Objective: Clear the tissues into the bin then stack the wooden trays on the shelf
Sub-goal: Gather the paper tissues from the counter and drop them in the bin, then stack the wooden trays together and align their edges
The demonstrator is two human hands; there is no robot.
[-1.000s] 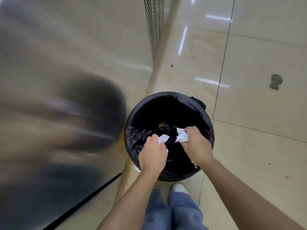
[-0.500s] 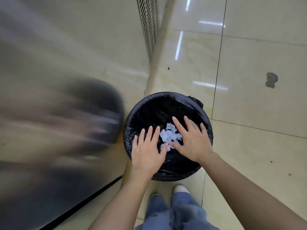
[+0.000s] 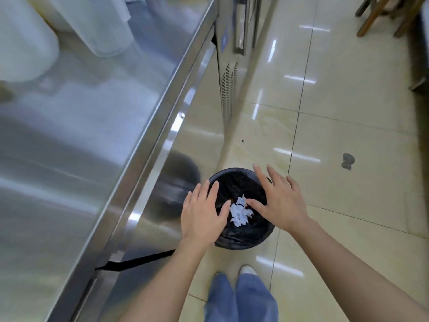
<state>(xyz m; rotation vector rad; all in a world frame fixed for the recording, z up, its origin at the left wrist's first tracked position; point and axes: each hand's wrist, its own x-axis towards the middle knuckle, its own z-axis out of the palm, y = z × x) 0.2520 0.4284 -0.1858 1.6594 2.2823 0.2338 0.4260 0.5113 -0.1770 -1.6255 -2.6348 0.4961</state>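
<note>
Two hands are over one bin: the left hand [image 3: 202, 214] and the right hand [image 3: 279, 201], both flat with fingers spread and grasping nothing. One round black bin [image 3: 246, 238] stands on the floor [image 3: 348, 112], just right of the steel worktop [image 3: 92, 135] and just beyond the person's feet. A black bag lines the bin, and inside it lies one small heap of white crumpled tissues [image 3: 240, 212]; how many pieces there are I cannot tell. The tissues are seen between the two hands, below them, touching neither. Something small and orange shows next to the tissues, too small to tell. On the worktop, far left, stand two white containers [image 3: 99, 22], blurred. The steel front under the worktop reflects the bin as a dark shape. One dark spot [image 3: 347, 161] marks a tile to the right of the bin. Wooden legs [image 3: 371, 17] show at the far right. Two legs in jeans [image 3: 241, 298] and one white shoe [image 3: 248, 270] are at the near edge.
</note>
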